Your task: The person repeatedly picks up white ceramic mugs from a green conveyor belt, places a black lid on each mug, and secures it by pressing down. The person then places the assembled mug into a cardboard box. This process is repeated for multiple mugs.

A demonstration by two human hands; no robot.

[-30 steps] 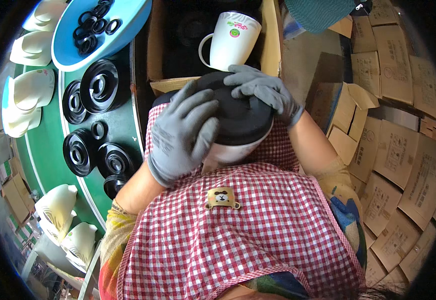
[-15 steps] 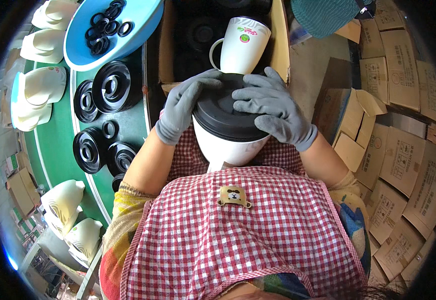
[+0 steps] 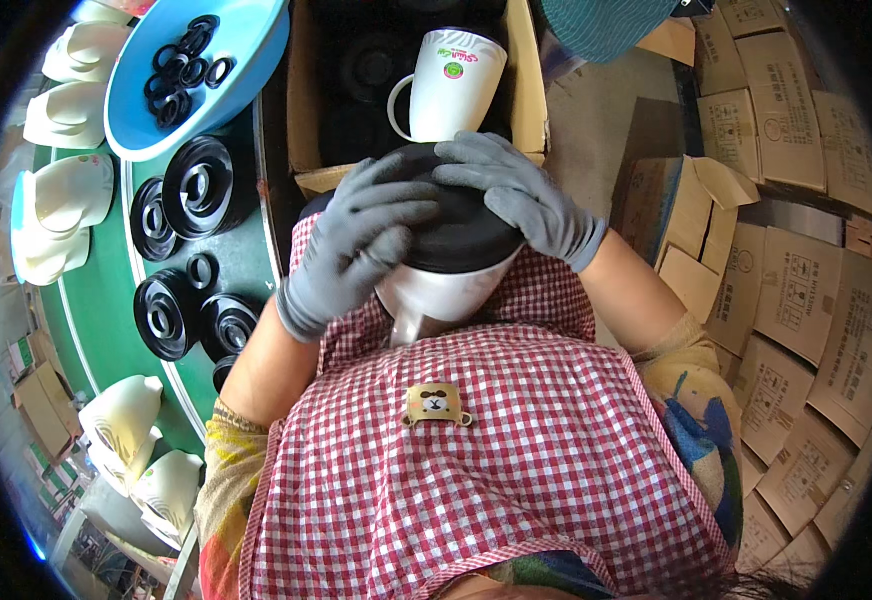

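In front of my apron a large white mug (image 3: 456, 296) stands in my lap, its handle pointing toward me. A wide round black lid (image 3: 464, 232) covers its top. My left hand (image 3: 356, 235), in a grey work glove, grips the lid's left side with fingers bent over it. On the right, my right hand (image 3: 516, 190), gloved alike, holds the lid's far right rim, fingers laid across the top. The thumb sides of both hands face inward. The mug's underside is hidden by my apron and lap.
Beyond the lid, a white printed mug (image 3: 458, 85) sits on an open carton (image 3: 304, 100) of dark parts. Left, a green table (image 3: 106, 320) carries black lids (image 3: 166, 312), white mugs (image 3: 121, 410) and a blue basin (image 3: 256, 80) of black rings. Cartons (image 3: 791, 300) stack on the right.
My left hand has shifted nearer along the lid's left side, and my right hand has moved to its far right rim. The whole view has shifted slightly.
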